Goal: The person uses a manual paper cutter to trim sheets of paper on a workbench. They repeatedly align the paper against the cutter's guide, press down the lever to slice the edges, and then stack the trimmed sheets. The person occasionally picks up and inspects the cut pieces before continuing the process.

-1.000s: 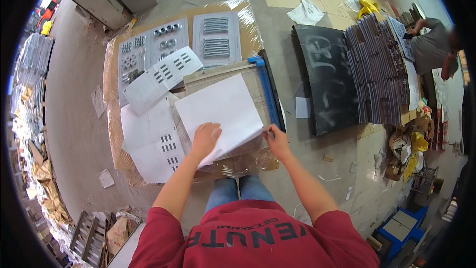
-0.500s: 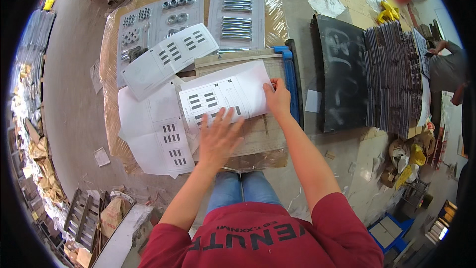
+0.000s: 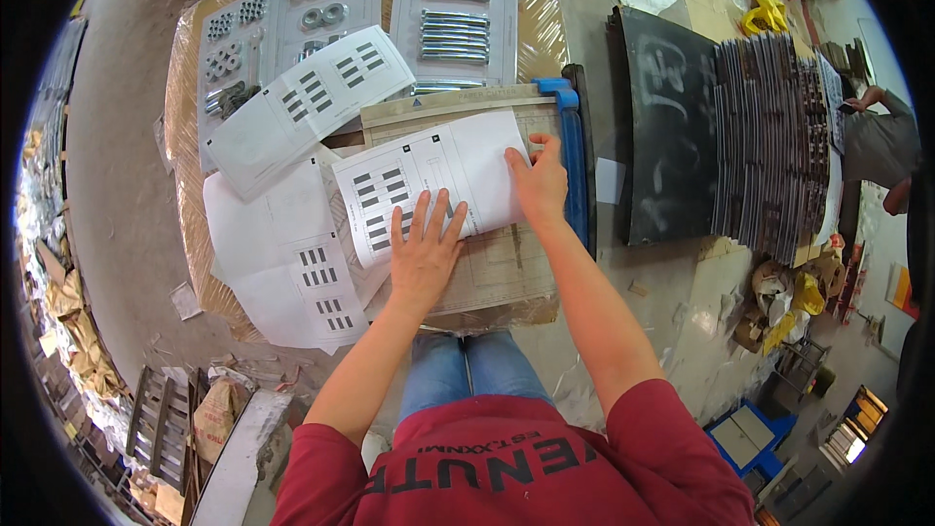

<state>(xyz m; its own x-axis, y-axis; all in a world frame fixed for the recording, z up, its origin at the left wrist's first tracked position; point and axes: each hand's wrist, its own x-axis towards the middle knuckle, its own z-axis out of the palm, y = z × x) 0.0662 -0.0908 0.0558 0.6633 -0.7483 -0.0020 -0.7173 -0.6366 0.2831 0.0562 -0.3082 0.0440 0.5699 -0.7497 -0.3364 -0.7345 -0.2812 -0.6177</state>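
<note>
A folded white printed sheet (image 3: 477,151) with dark bar patterns lies on a paper cutter (image 3: 487,287), its long side at a slant. My left hand (image 3: 424,248) rests on its near edge, flat with fingers spread. At the sheet's right end is my right hand (image 3: 542,183): the thumb lies on the paper, and the index finger is bent beyond the edge, apart from the thumb. The cutter's blue fitting and dark arm (image 3: 577,166) stand just to the right of that hand. Two more printed sheets, one upper (image 3: 278,127) and one lower (image 3: 258,234), lie at the left.
Clear packs of sockets (image 3: 317,15) and chrome rods (image 3: 456,24) sit on the plastic-wrapped stack (image 3: 545,10) beneath the cutter. To the right stand a black board (image 3: 672,136) and upright stacked panels (image 3: 769,146). Another person (image 3: 877,131) is at the far right.
My left hand has settled flat on the sheet, where it was blurred and moving before. My right thumb and index finger have spread from their pinch at the sheet's edge.
</note>
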